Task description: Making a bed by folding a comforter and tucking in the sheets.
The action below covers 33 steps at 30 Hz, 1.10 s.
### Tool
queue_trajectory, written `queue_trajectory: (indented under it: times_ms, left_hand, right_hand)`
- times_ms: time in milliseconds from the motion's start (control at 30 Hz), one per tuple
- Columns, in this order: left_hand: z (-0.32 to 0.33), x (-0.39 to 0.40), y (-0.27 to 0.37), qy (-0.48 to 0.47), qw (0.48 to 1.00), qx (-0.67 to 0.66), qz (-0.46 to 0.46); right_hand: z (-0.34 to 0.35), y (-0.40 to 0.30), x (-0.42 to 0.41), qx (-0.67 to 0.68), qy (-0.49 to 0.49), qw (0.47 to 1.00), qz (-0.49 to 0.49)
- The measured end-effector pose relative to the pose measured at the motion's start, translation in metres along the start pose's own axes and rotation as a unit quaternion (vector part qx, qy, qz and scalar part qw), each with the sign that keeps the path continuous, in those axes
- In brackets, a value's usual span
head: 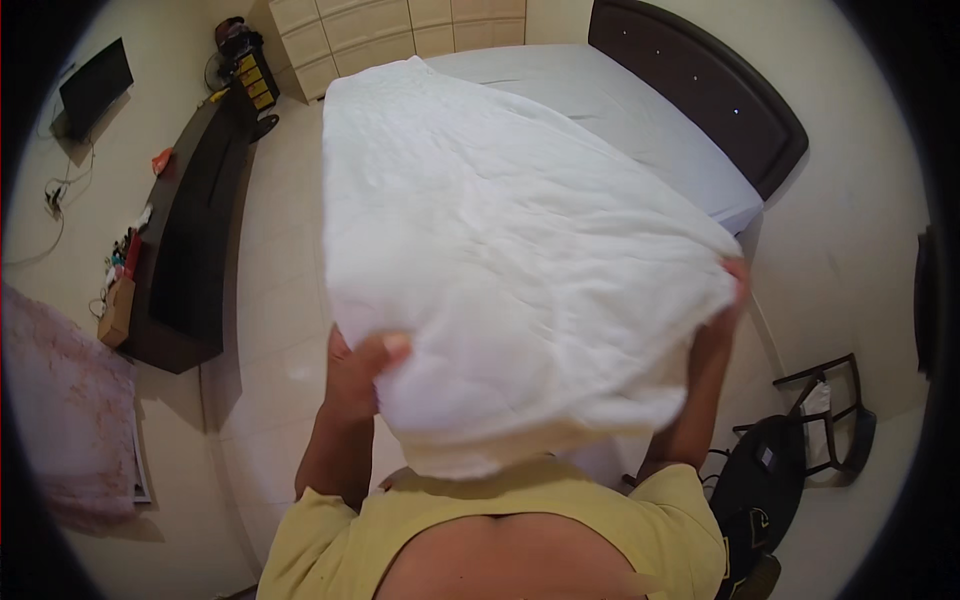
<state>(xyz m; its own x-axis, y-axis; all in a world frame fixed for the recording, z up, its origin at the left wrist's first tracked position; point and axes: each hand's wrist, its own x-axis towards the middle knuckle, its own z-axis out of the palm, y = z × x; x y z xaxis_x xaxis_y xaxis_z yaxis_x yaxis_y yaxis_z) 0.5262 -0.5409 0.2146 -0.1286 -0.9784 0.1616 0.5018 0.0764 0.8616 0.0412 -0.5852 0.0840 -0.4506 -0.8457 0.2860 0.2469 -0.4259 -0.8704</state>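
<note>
A large white quilted bed cover (487,225) spreads out in front of me, wrinkled over much of its surface. My left hand (367,364) grips its near left edge, with the thumb on top. At the right edge, my right hand (735,285) pinches the cloth; it is slightly blurred and mostly hidden behind the fabric. The near end of the cover hangs in a fold close to my chest. Its far part lies across the bed (592,82), which has a pale fitted sheet, and hides the bed's near side.
A dark headboard (697,82) rises at the back right. Along the left wall runs a long dark cabinet (195,225) bearing a cardboard box (117,311). Beige drawers (367,34) stand at the back. A dark chair (832,420) and an oval dark table (765,465) are at my right.
</note>
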Motion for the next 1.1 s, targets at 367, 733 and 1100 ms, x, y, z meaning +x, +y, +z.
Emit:
queue_trajectory:
  times_ms: [367,733,1100]
  left_hand:
    - [0.06,-0.029,-0.007,-0.274,0.938,-0.094,-0.193]
    - [0.003,-0.012,-0.016,-0.131,0.949,-0.145,-0.248]
    - [-0.05,0.059,-0.014,-0.082,0.957,-0.133,-0.244]
  right_hand:
    - [-0.061,-0.125,-0.117,-0.137,0.094,0.978,-0.125]
    - [0.039,-0.129,-0.153,-0.08,0.217,0.971,-0.061]
    - [0.101,-0.095,-0.048,-0.055,0.216,0.975,-0.006]
